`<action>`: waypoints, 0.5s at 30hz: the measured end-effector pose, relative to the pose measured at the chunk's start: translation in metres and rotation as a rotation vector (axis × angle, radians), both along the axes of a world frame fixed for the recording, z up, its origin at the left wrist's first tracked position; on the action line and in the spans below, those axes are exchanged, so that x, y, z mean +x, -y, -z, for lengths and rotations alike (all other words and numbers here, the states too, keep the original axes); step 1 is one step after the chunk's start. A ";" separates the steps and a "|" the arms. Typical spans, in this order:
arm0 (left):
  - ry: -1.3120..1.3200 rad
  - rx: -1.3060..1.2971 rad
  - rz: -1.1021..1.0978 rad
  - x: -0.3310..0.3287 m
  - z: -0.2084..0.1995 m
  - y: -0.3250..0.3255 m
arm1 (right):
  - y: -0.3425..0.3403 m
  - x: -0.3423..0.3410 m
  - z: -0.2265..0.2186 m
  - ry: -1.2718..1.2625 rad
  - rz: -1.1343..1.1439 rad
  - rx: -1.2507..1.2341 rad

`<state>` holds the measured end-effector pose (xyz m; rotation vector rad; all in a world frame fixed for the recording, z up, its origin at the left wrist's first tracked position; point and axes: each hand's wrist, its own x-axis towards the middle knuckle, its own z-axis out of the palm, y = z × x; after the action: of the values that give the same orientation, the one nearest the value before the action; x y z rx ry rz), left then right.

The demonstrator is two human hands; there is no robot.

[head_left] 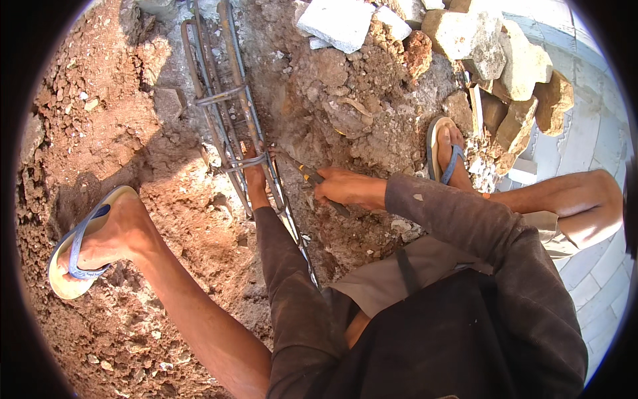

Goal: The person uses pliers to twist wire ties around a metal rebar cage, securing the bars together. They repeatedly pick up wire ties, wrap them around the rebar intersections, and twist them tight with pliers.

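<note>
A long cage of steel reinforcing bars (242,86) lies in the dirt trench, running from the far edge toward me. Thin stirrups cross it, one nearer stirrup (244,162) beside my hands. My left hand (255,181) reaches in among the bars, its fingers closed at this stirrup and partly hidden by steel. To the right, my right hand (347,187) is wrapped around a slim hand tool (310,174) with a dark handle and yellow bands. The tool slants up and left, its thin tip close to the stirrup; its exact kind is unclear.
Rough reddish soil (186,312) surrounds the cage, with a mound (352,100) on its right. Large stones (518,66) and a white block (337,23) are piled at the far right, beside grey paving (595,219). My sandalled feet straddle the trench.
</note>
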<state>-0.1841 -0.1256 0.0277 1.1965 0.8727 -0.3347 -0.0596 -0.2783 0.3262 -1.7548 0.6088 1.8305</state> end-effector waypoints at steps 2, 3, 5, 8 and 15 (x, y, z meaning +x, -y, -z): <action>-0.001 0.000 0.003 0.000 0.002 0.000 | -0.010 0.004 0.029 0.050 -0.068 -0.011; 0.000 0.000 0.010 -0.001 0.003 0.000 | -0.013 0.006 0.041 0.037 -0.077 0.011; -0.002 0.005 0.015 -0.003 0.004 -0.001 | -0.018 0.009 0.060 -0.007 -0.098 -0.017; -0.005 0.007 0.017 -0.004 0.004 -0.001 | -0.016 0.011 0.073 -0.040 -0.049 0.008; -0.008 0.011 0.025 -0.002 0.006 0.001 | -0.010 0.025 0.083 -0.091 -0.094 0.075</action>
<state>-0.1856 -0.1265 0.0213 1.2182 0.8684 -0.3554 -0.0341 -0.2686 0.2435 -1.6841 0.4930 1.9801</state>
